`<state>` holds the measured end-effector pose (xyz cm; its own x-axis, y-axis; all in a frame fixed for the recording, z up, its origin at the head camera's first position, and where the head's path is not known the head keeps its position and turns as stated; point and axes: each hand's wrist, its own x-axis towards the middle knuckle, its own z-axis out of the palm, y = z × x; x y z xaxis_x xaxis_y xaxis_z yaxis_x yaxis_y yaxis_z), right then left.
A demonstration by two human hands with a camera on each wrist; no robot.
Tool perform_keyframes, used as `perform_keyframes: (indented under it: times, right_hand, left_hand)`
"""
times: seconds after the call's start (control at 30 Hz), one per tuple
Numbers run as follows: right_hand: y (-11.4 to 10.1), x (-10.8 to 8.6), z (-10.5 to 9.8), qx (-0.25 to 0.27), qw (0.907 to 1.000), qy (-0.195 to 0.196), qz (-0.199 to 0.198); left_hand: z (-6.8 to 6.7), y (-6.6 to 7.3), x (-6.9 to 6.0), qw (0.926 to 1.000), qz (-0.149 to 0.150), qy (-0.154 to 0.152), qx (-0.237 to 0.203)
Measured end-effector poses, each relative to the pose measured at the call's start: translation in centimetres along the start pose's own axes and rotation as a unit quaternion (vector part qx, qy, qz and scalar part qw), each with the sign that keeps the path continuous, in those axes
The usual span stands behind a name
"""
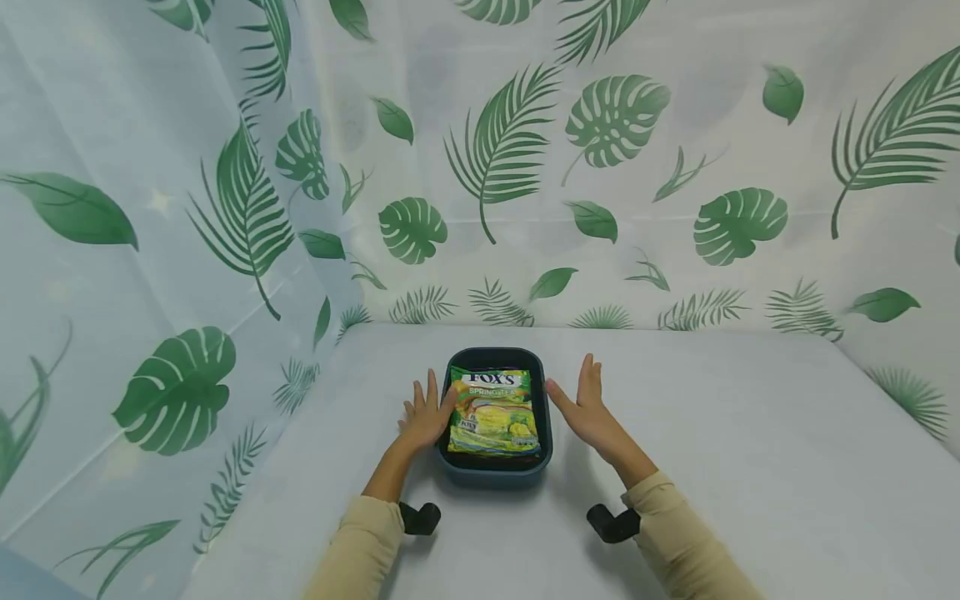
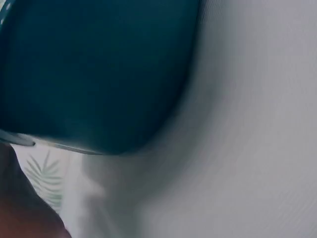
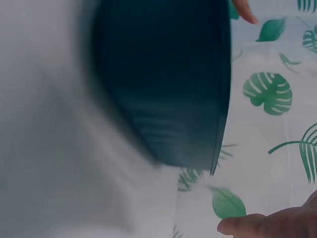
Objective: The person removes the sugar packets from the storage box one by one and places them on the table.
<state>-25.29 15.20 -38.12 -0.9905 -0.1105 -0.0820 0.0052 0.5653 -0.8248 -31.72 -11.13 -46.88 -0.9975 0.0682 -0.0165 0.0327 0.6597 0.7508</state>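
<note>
A dark teal plastic basket point(image 1: 491, 478) with rounded corners stands on the white table. Inside it lies a green and yellow bag of FOX'S Spring Tea candy point(image 1: 495, 417), printed side up. At the basket's left side is my left hand point(image 1: 424, 421), fingers spread, its thumb at the rim; whether it touches cannot be told. My right hand point(image 1: 592, 417) is off the right side, fingers straight. In the right wrist view a gap shows between the right hand's thumb point(image 3: 247, 225) and the basket wall point(image 3: 168, 89). The left wrist view has the basket wall point(image 2: 99, 74) close up.
The white table point(image 1: 735, 433) stretches out on both sides of the basket. Behind and to the left hangs a white curtain point(image 1: 525, 250) with green leaf prints. A black wrist mount point(image 1: 422, 518) sits on the left sleeve, another black mount point(image 1: 613, 523) on the right.
</note>
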Motion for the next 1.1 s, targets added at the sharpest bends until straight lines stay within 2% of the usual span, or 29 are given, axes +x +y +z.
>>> perform_keyframes:
  times: [0.03, 0.1, 0.13, 0.17, 0.2, 0.27, 0.3, 0.37, 0.47, 0.53, 0.63, 0.8, 0.93, 1.1]
  right_hand:
    - [-0.3, 0.1, 0.2, 0.017, 0.9999, 0.002, 0.001]
    - [-0.7, 0.4, 0.6, 0.051, 0.9987, 0.000, 0.004]
    - [-1.0, 0.5, 0.8, 0.071, 0.9975, -0.002, 0.004]
    - [-1.2, 0.6, 1.1, 0.088, 0.9961, -0.005, 0.004]
    - [-1.5, 0.7, 1.3, 0.106, 0.9943, -0.009, 0.003]
    - [-1.8, 0.9, 1.8, 0.141, 0.9899, -0.016, -0.001]
    - [-1.9, 1.0, 2.0, 0.157, 0.9875, -0.019, -0.004]
    - [-2.0, 1.2, 2.5, 0.184, 0.9825, -0.026, -0.008]
    - [-2.2, 1.4, 3.0, 0.211, 0.9766, -0.037, -0.011]
    - [-2.2, 1.5, 3.3, 0.224, 0.9737, -0.042, -0.011]
    - [-2.3, 1.9, 3.7, 0.229, 0.9722, -0.048, -0.004]
    - [-2.3, 2.1, 3.7, 0.220, 0.9742, -0.049, 0.005]
    - [-2.3, 2.1, 3.5, 0.224, 0.9729, -0.056, 0.005]
    - [-2.0, 2.2, 3.8, 0.230, 0.9698, -0.075, 0.025]
  left_hand:
    - [1.0, -1.7, 1.1, 0.9983, 0.029, 0.007, -0.049]
    - [1.9, -3.5, 2.1, 0.9916, 0.067, -0.001, -0.111]
    - [2.1, -3.7, 2.1, 0.9860, 0.085, -0.009, -0.143]
    - [2.3, -3.7, 2.2, 0.9808, 0.085, -0.018, -0.175]
    - [2.4, -3.5, 2.0, 0.9753, 0.082, -0.028, -0.203]
    - [0.9, -1.0, -0.1, 0.9709, 0.055, -0.055, -0.227]
    - [0.6, -0.3, -0.7, 0.9664, 0.052, -0.057, -0.245]
    - [-0.1, 1.3, -2.3, 0.9581, 0.028, -0.066, -0.277]
    - [-0.3, 2.3, -3.7, 0.9473, 0.011, -0.068, -0.313]
    - [-0.4, 2.4, -4.4, 0.9427, 0.004, -0.068, -0.327]
    - [0.1, 1.7, -4.2, 0.9422, 0.006, -0.066, -0.328]
    - [1.0, 0.5, -3.1, 0.9424, 0.016, -0.062, -0.328]
    - [1.3, 0.5, -2.8, 0.9450, 0.018, -0.061, -0.321]
    - [1.2, 0.2, -2.9, 0.9476, 0.011, -0.057, -0.314]
